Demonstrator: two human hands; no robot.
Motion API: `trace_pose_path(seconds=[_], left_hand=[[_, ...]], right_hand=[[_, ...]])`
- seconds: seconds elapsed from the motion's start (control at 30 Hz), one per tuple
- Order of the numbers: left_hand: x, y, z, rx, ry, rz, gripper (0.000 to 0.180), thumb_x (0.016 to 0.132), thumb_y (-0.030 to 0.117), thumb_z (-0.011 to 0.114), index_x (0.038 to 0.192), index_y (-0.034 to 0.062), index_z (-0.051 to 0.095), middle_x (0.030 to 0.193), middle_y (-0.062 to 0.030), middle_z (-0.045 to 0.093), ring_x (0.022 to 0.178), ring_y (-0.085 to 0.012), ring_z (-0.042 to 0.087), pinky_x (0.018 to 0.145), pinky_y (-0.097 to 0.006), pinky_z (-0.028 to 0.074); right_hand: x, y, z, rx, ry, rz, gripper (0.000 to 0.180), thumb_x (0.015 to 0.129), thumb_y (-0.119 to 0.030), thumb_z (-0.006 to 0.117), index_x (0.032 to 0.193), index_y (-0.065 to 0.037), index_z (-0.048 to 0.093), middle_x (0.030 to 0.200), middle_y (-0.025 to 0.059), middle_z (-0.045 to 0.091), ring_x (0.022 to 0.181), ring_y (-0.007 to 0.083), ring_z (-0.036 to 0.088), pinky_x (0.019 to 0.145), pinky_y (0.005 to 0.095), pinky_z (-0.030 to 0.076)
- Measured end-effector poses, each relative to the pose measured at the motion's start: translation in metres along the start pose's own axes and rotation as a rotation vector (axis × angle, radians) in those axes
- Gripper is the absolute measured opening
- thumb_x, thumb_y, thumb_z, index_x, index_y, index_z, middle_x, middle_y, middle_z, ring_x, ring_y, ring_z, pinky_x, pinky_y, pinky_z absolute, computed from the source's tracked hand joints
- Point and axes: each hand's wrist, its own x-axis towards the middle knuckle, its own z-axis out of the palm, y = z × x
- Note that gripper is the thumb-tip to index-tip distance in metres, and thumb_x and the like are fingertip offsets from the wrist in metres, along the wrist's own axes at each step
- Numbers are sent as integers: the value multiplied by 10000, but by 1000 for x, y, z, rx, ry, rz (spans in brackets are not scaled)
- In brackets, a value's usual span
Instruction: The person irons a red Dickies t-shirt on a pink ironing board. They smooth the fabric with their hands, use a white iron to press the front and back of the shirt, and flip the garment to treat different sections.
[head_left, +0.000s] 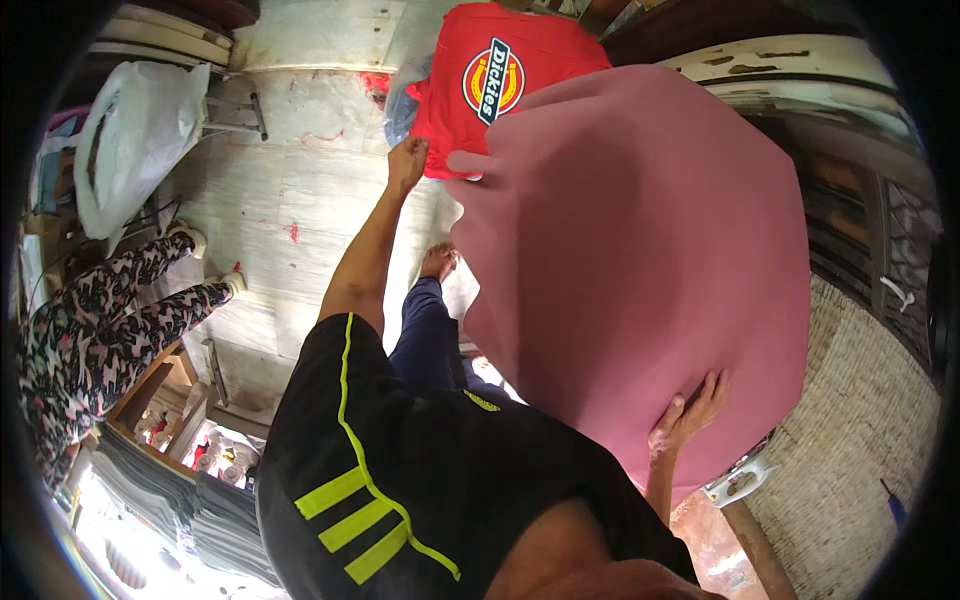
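Observation:
A bright red printed cloth [555,50], looking like a garment, hangs over the far end of a large dusty-pink sheet [640,230] spread over a raised surface. My left arm reaches forward, and my left hand [407,165] is closed at the red cloth's left edge, seeming to pinch it; the fingertips are partly hidden. Below, my right hand [690,415] lies on the pink sheet near its close edge, fingers spread and nothing in them. The sheet's left edge is wavy. A bluish, plastic-looking bundle [400,115] sits beside the red cloth.
A person in patterned trousers [120,320] stands at the left. Behind them is a white-covered stand [140,140]. Red scraps [375,85] lie on the pale tiled floor [270,230]. Stacked grey sheets [190,510] are lower left. A ribbed mat [860,400] is at the right.

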Motion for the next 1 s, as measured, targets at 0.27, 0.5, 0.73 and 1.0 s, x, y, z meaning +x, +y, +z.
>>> trace_pose_path(seconds=[0.27, 0.5, 0.73, 1.0], left_hand=[[50, -42, 68, 276, 193, -37, 501, 814, 404, 718, 1134, 31, 620, 956, -162, 647, 966, -337, 621, 835, -419, 491], [31, -14, 71, 558, 109, -268, 470, 820, 440, 717, 1053, 48, 602, 1041, -190, 602, 999, -360, 587, 837, -501, 471], [33, -33, 73, 287, 257, -174, 435, 880, 464, 650, 1025, 56, 602, 919, -204, 650, 884, -396, 641, 784, -489, 500], [34, 28, 62, 58, 32, -192, 478, 967, 402, 528, 757, -21, 604, 758, -225, 635, 720, -365, 610, 683, -456, 465]], right_hand=[[20, -4, 13, 28, -27, 33, 756, 981, -617, 295, 1438, -18, 361, 1508, 281, 275, 1393, 443, 286, 1123, 586, 232], [11, 1, 17, 71, -24, 44, 744, 978, -609, 325, 1449, -32, 336, 1505, 280, 268, 1402, 441, 259, 1129, 594, 227], [11, 5, 12, -6, -33, 16, 747, 979, -614, 316, 1434, -24, 371, 1500, 273, 283, 1396, 434, 269, 1124, 591, 235], [11, -11, 18, 109, 28, 81, 756, 976, -607, 346, 1434, -7, 380, 1491, 275, 311, 1388, 426, 293, 1125, 558, 240]])
